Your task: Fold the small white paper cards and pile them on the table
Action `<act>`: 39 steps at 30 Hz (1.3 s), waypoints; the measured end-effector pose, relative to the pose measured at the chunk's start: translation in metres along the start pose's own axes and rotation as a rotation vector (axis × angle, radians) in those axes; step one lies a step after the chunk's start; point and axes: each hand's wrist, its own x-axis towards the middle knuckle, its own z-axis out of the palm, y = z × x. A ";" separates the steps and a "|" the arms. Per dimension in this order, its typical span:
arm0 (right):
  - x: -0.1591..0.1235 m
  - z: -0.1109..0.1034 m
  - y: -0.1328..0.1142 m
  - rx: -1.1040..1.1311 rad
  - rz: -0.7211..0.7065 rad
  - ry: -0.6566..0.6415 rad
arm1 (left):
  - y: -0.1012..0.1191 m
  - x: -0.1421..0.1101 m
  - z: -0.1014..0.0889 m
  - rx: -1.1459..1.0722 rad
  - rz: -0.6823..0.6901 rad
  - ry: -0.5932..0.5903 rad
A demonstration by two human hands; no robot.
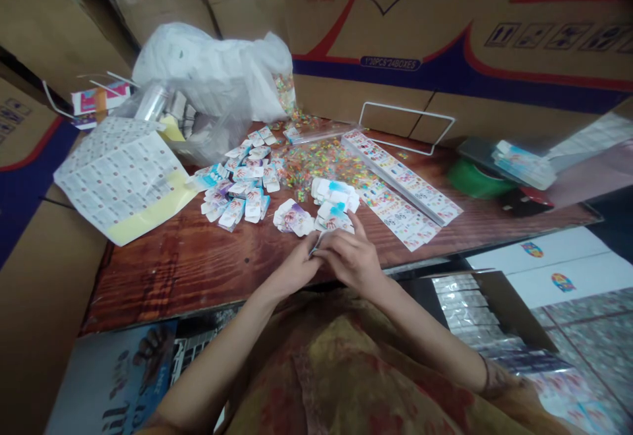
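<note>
My left hand (297, 267) and my right hand (349, 257) meet at the near edge of a dark wooden table (198, 263). Both are closed around a small printed card packet (316, 242), mostly hidden by the fingers. Just beyond the hands lies a small heap of white and blue folded packets (333, 204). A larger pile of the same packets (242, 184) sits further left. Tiny colourful beads (321, 161) are scattered behind them. Two long printed sticker strips (400, 188) lie to the right of the beads.
A white plastic bag (212, 86) stands at the back left, beside a large printed sheet (119, 174) hanging over the table's left edge. A green tape roll (477, 181) sits at the right. Big cardboard cartons (445, 33) wall in the back and left.
</note>
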 end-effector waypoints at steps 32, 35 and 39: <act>0.002 0.014 0.001 1.021 0.801 0.221 | -0.006 -0.015 0.009 0.025 0.250 0.458; 0.001 0.016 0.003 0.997 0.776 0.206 | -0.007 -0.016 0.008 0.140 0.276 0.477; -0.004 0.011 0.000 0.766 0.557 0.213 | -0.004 -0.015 0.005 0.374 0.239 0.475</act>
